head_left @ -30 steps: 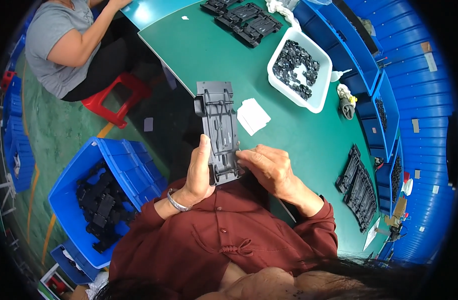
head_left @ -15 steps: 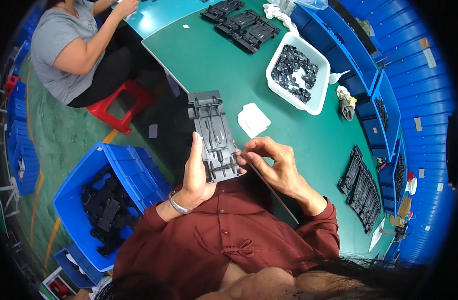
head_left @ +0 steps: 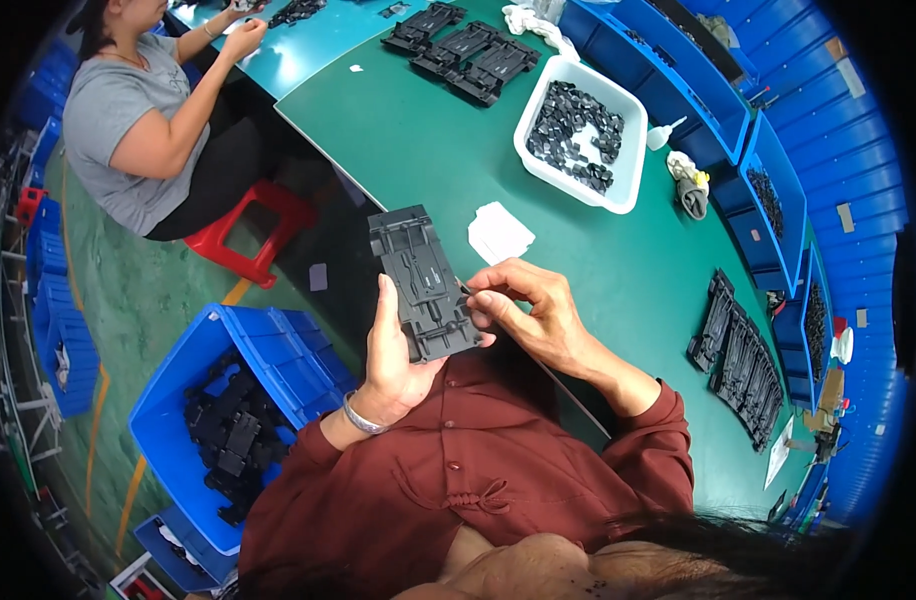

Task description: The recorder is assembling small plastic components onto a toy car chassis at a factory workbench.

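Note:
A black plastic toy-car chassis [head_left: 425,282] is held up in front of my body, its moulded side with rods and axle shapes facing up. My left hand [head_left: 393,372] grips it from below and along its left edge, thumb lying along that side. At the chassis's right edge is my right hand [head_left: 543,315], thumb and forefinger pinched together. A small dark bit shows at those fingertips, too small to name. On the green table just beyond lies a stack of white paper pieces [head_left: 499,234].
A white basin [head_left: 635,150] of small black parts stands on the green table [head_left: 398,140]. More chassis [head_left: 475,62] lie at the back, others [head_left: 743,370] at the right. Blue bins [head_left: 768,230] line the right side. A blue crate [head_left: 183,365] holds black parts. A co-worker [head_left: 138,130] sits left.
The whole view has shifted slightly. The chassis has tilted a little in my left hand, and my right hand stays pinched at its right edge. The co-worker's head now shows more.

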A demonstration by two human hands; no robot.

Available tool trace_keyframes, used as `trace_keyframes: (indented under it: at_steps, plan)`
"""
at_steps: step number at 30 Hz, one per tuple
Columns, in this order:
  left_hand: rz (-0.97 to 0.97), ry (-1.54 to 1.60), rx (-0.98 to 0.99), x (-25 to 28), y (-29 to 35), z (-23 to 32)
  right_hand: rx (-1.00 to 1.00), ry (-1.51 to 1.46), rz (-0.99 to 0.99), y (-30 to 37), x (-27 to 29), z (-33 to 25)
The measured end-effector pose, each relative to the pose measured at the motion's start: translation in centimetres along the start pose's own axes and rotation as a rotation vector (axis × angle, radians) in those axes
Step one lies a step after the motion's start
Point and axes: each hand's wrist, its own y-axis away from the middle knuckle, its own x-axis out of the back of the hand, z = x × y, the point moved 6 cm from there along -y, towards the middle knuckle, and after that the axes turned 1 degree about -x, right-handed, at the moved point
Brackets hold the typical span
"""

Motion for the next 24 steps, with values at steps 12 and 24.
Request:
trace_keyframes:
  at_steps: [12,24]
  plan:
    - [-0.007,-0.057,-0.052,0.1,0.1,-0.4,0.297,0.213,-0.042,0.2,-0.7,-1.8]
    - [0.018,-0.212,-0.186,-0.3,0.5,0.0,0.591,0.556,-0.048,0.8,-1.3,-2.7]
